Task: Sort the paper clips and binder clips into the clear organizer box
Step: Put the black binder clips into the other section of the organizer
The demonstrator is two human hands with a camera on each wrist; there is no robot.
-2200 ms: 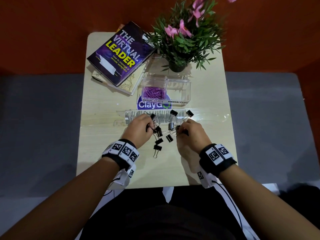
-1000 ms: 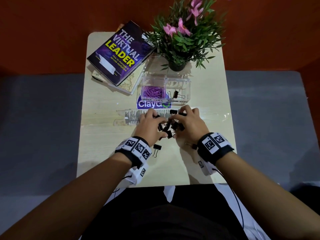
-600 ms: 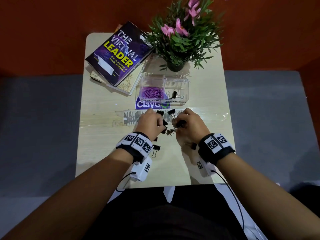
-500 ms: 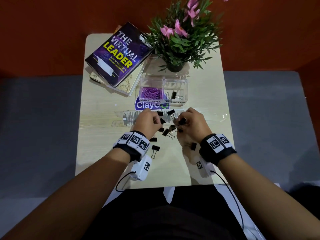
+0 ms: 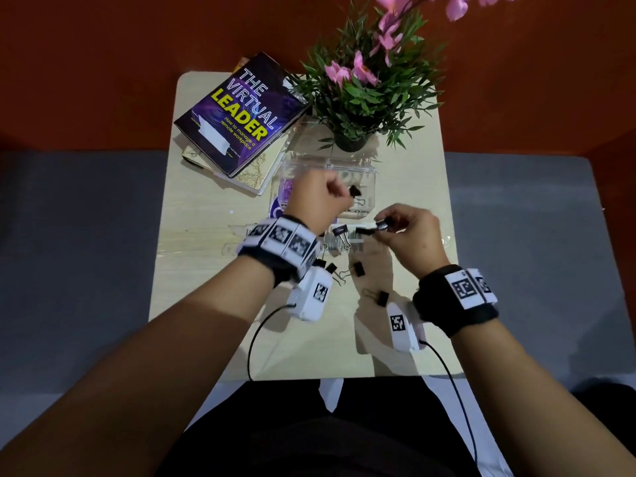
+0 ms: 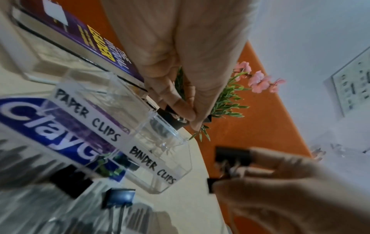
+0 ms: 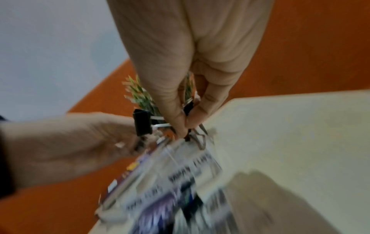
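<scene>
2 hands work at once: the left hand [image 5: 318,197] pinches a black binder clip [image 6: 173,120] over the box's [image 5: 369,173] right compartment, labelled BINDER CLIPS, while the right hand [image 5: 407,235], nearer and just right of the box, pinches 2 or more clips [image 5: 382,226] by their wire handles. The step looks like the drop into that compartment; next the left fingers [image 6: 176,101] must part squarely above it, clear of the divider. At least 1 clip already lies inside, and purple paper clips [image 5: 287,186] fill the left compartment. About 5 loose clips [image 5: 358,269] lie on the table [image 5: 192,270] near the wrists. Clips are folded black steel with springy wire loops that snag together; the box is clear, hard, thin-walled plastic. Beyond stand a glossy book [image 5: 241,111] and a potted plant [image 5: 364,87].
</scene>
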